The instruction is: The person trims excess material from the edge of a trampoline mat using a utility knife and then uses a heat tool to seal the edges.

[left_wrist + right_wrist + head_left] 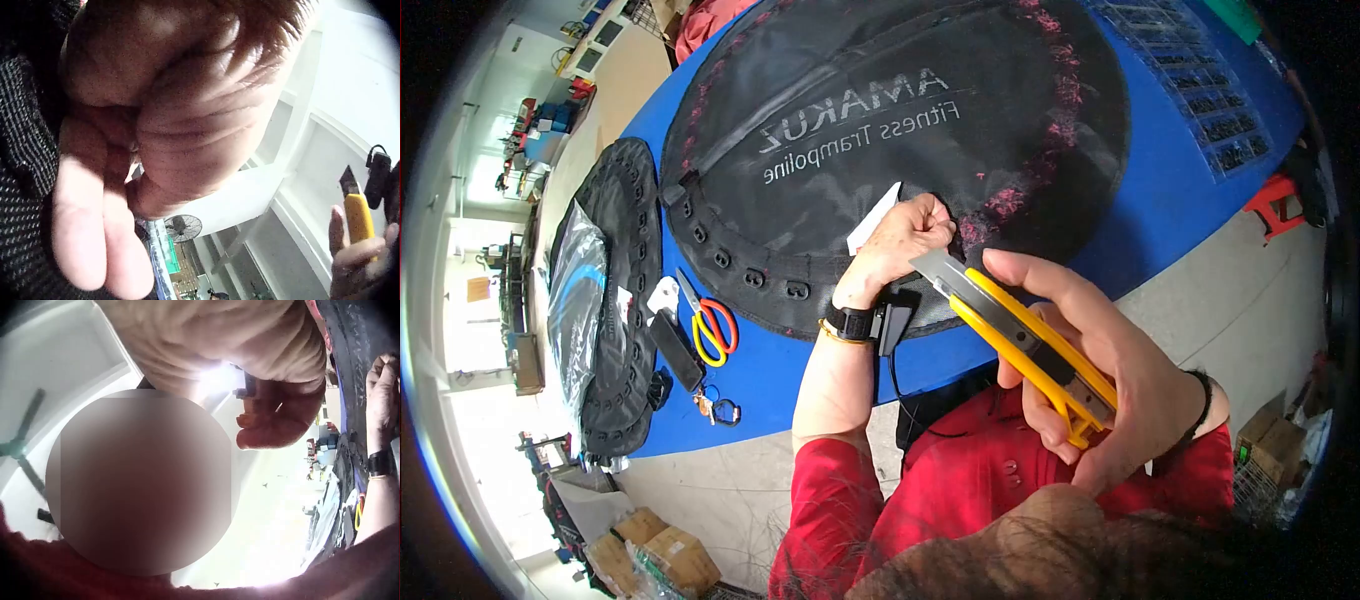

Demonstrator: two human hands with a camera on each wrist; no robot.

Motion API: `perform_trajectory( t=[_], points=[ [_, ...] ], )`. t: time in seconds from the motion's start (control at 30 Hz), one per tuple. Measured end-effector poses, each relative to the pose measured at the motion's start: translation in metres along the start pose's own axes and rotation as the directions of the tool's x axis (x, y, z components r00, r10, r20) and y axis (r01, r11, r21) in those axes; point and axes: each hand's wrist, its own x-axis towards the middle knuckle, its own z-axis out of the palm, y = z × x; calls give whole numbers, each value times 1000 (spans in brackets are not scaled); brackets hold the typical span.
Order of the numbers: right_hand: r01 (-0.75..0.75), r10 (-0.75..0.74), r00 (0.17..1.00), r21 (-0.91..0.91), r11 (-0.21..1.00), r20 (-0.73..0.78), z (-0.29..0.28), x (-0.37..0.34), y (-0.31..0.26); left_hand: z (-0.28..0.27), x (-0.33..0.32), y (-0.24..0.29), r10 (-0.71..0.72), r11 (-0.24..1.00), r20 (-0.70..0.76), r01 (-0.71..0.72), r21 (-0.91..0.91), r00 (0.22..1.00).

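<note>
My right hand [1115,350] holds a yellow-and-black utility knife [1022,340], its blade [940,268] extended and pointing toward my left hand. In the left wrist view the same knife [359,219] stands upright at the far right. My left hand [908,238], with curled fingers, grips the black mesh of a round trampoline mat [820,215] near its front band; its palm and fingers [78,244] hide the pinch itself. A white slip [874,218] shows beside that hand. The mat bears mirrored "AMAKUZ Fitness Trampoline" lettering and pink chalky marks.
On the blue table [760,395] lie scissors [715,330] with red and yellow handles, a dark pouch [675,350] and keys [718,408]. A second black mat [625,300] under clear plastic lies left. A transparent sheet [1185,85] is at back right. A red stool [1276,205] stands beyond.
</note>
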Motion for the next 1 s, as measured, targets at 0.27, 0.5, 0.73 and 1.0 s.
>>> perform_trajectory(
  t=[0.27,0.5,0.73,1.0],
  points=[
    [-15,15,999,9,1000,40,1,-3,-4,3,-9,20,-62,997,-24,63,35,998],
    [26,-24,998,-36,999,60,0,1,1,0,-4,7,-46,999,-10,46,20,999],
    [123,-147,985,-231,965,-90,0,12,3,-4,-4,2,27,997,65,-22,-71,998],
    [12,-316,859,-601,799,-404,-54,41,37,2,-6,19,-177,980,38,180,-89,983]
  ],
)
